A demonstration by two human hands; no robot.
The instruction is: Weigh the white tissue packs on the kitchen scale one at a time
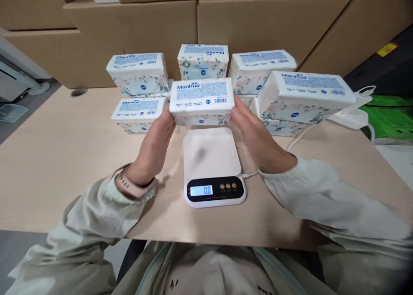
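Note:
A white and blue tissue pack [201, 97] marked "Manhua" is held level between my two hands, just behind the scale. My left hand [157, 142] presses on its left end, and my right hand [253, 133] grips its right end. In front of the pack lies a white kitchen scale [211, 155] with nothing on its plate; its lit display reads 0.0. Both hands' fingertips are partly hidden by the pack's ends.
Stacked tissue packs stand at the left [138, 77], in the back middle [203, 62] and at the right [303, 94]. Cardboard boxes [138, 36] line the table's back edge. A white cable [300, 138] runs at the right near a power strip.

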